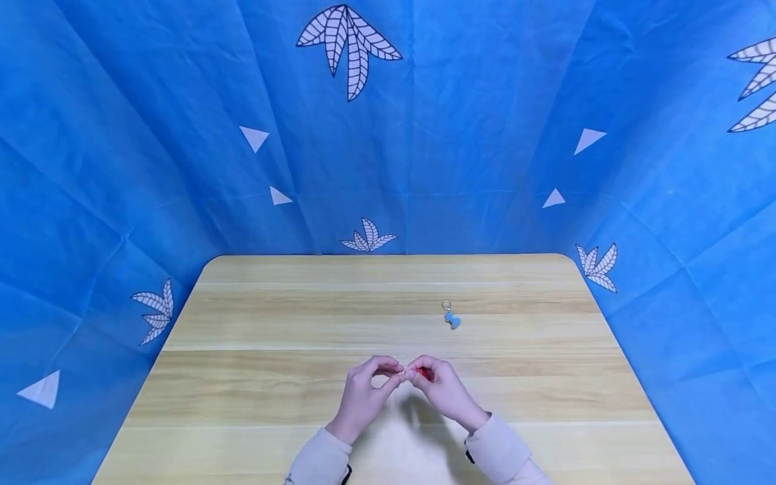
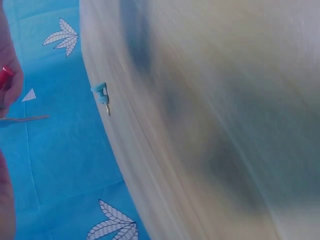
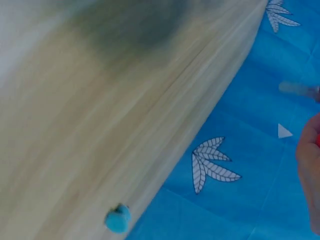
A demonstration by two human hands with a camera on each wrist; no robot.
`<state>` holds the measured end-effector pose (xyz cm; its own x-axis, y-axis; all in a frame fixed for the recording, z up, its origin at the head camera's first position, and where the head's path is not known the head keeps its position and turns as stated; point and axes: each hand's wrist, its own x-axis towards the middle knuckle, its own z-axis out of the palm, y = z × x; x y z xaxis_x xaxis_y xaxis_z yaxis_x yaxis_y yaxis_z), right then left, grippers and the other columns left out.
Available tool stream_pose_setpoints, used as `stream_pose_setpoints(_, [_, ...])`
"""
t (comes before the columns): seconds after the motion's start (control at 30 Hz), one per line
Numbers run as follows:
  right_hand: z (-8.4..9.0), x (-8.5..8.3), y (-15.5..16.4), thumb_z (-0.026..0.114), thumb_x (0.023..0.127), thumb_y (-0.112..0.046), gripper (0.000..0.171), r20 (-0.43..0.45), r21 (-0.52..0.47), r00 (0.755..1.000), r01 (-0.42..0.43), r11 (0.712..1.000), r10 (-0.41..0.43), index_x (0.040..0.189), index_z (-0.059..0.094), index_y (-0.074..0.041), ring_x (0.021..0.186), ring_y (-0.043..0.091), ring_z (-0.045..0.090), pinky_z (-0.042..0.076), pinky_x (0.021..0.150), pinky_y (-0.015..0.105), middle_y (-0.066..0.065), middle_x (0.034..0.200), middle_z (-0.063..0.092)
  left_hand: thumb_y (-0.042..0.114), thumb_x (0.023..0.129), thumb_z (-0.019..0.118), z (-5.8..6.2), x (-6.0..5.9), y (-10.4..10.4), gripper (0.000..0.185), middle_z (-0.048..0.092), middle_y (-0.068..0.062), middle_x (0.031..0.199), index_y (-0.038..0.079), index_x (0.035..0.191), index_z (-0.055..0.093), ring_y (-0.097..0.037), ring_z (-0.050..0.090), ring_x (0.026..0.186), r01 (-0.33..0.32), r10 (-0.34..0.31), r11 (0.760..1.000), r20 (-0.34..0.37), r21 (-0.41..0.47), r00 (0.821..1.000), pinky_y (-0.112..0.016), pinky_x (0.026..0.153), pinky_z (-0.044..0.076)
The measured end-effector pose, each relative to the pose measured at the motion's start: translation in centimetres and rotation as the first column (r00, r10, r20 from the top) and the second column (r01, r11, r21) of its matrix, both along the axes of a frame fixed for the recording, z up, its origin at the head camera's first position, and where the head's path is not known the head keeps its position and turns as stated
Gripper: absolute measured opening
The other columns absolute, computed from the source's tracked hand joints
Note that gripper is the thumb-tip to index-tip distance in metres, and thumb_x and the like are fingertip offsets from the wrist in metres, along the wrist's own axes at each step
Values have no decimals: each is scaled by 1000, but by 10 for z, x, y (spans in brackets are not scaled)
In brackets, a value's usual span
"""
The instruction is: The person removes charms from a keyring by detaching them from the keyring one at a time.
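Near the table's front, my left hand [image 1: 364, 394] and right hand [image 1: 447, 394] meet at the fingertips, each with thumb and forefinger pinched. A small shiny red thing [image 1: 426, 373] shows within the right hand's grip; fingers cover most of it, so its kind is unclear. In the left wrist view its red rounded end [image 2: 6, 76] peeks out of the right hand. A thin brown strand [image 2: 30, 118] sticks out between the hands there; the left fingertips seem to pinch it, though the contact is hidden. Beyond the hands lies a blue keychain [image 1: 452, 319] with a metal ring, touched by neither hand.
The wooden table [image 1: 273, 377] has rounded far corners. Blue cloth [image 1: 473, 135] with white leaf and triangle prints hangs close around its back and sides. Shadows of the hands fall on the tabletop.
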<state>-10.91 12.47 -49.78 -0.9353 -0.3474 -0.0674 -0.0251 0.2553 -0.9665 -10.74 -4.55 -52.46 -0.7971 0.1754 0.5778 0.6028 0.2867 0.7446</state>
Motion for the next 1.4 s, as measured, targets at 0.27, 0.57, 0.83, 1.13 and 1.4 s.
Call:
stream_pose_setpoints(0.27, [-3,-2,5,59,88,-9,19,125,-64,992,41,997,-33,96,60,7,74,7,56,51,70,20,8,84,60,-13,72,66,21,8,0,14,66,-18,80,-8,84,63,-27,65,71,44,-54,995,112,84,992,-27,68,58])
stream_pose_setpoints(0.57, [-4,-4,10,59,88,-15,18,102,73,994,30,997,-37,95,63,1,78,14,56,48,69,22,12,93,64,-12,67,71,30,11,-3,21,67,-15,76,-5,84,62,-23,65,67,-9,7,999,58,33,998,-25,63,57])
stream_pose_setpoints(0.83, [2,-3,7,60,88,-17,18,66,28,998,8,1000,-10,94,63,-1,75,12,55,46,65,19,14,91,63,-10,64,74,30,11,-1,27,68,-12,73,-3,86,59,-19,65,64,-14,14,998,-5,-60,1000,-22,62,57])
stream_pose_setpoints(1.13, [5,-4,4,57,89,-10,14,98,-1,995,34,999,-33,95,61,2,76,10,55,49,70,21,13,90,62,-11,71,69,31,12,-3,23,68,-14,79,-5,91,59,-19,67,70,97,-94,995,149,-11,984,-28,65,58])
stream_pose_setpoints(1.4, [-1,-7,3,55,90,-7,15,119,-36,992,33,999,-28,96,60,5,79,16,58,49,70,19,21,91,62,-13,73,64,38,13,-2,21,68,-17,81,-8,93,58,-24,67,72,160,-160,987,214,14,964,-28,70,58])
